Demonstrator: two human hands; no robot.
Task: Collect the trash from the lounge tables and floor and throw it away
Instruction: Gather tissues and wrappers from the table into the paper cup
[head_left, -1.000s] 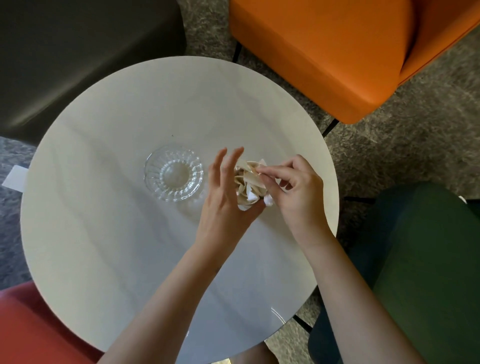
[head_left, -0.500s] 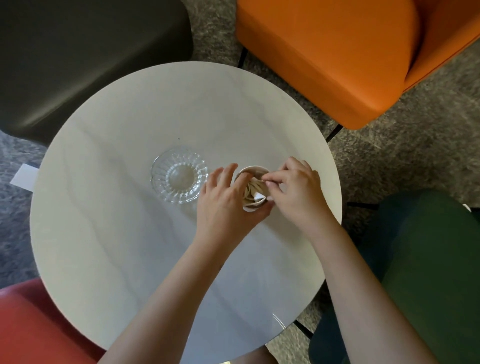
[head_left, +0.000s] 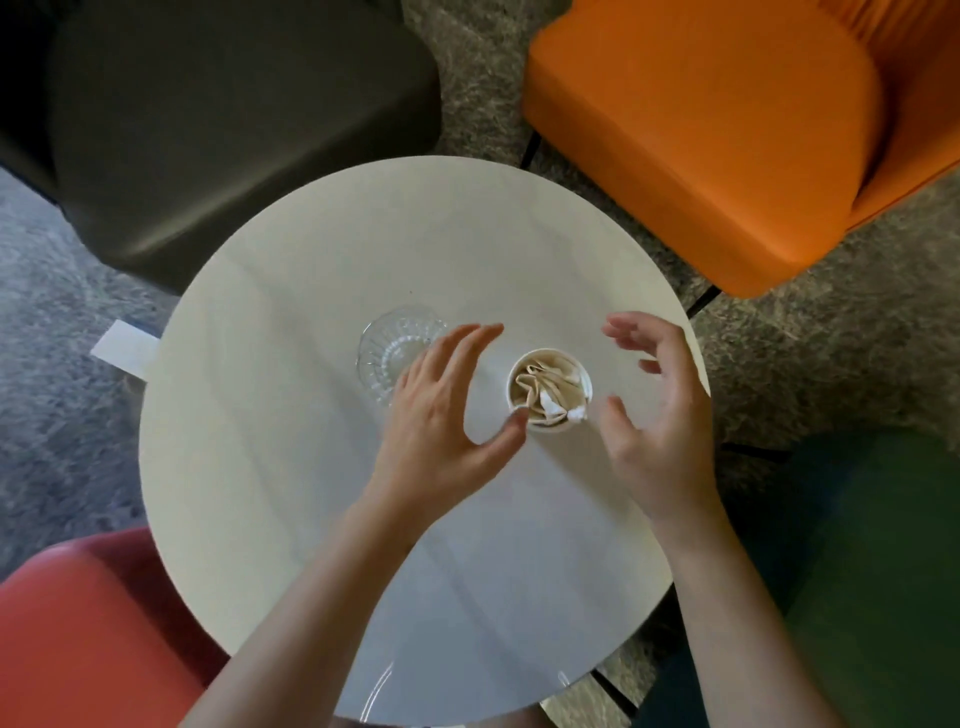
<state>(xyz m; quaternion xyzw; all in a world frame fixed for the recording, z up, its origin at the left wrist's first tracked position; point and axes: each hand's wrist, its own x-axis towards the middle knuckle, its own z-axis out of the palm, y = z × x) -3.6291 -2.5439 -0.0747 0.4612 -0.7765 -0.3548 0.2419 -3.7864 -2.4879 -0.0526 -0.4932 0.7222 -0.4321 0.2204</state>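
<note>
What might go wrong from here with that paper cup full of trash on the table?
The crumpled paper fills the paper cup to its rim, with a white bit over the edge; it may spill when lifted. The glass dish lies partly under the left hand, so a hasty grab could knock it. The white slip on the carpet, by the table edge, may be missed.

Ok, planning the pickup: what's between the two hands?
Head view: the paper cup, stuffed with crumpled paper, stands between the left hand and right hand.
</note>
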